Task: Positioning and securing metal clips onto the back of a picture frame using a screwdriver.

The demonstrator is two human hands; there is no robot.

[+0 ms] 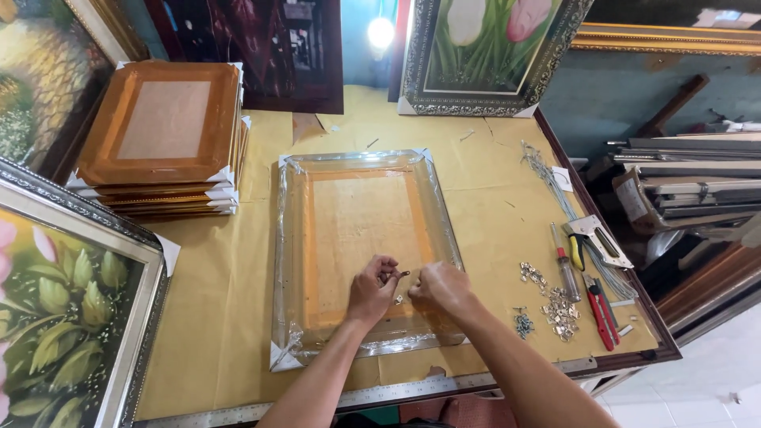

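Frame wrapped in clear plastic is lying face down in the middle of the table, its brown backing board facing up. Both hands are working close together over the lower part of that backing board. The left hand is curling its fingers around a small metal piece, pinching it between fingertips. The right hand is sitting closed in a loose fist just beside it, knuckles up; whether it is gripping anything I cannot tell. Another small metal bit is lying on the board between the two hands.

To the right of the frame, little piles of metal hardware and screws are resting on the table, near a screwdriver, red-handled pliers and a staple gun. A stack of frames is sitting at the far left of the table, and a steel ruler is running along the near edge. Flower paintings are leaning around the table.
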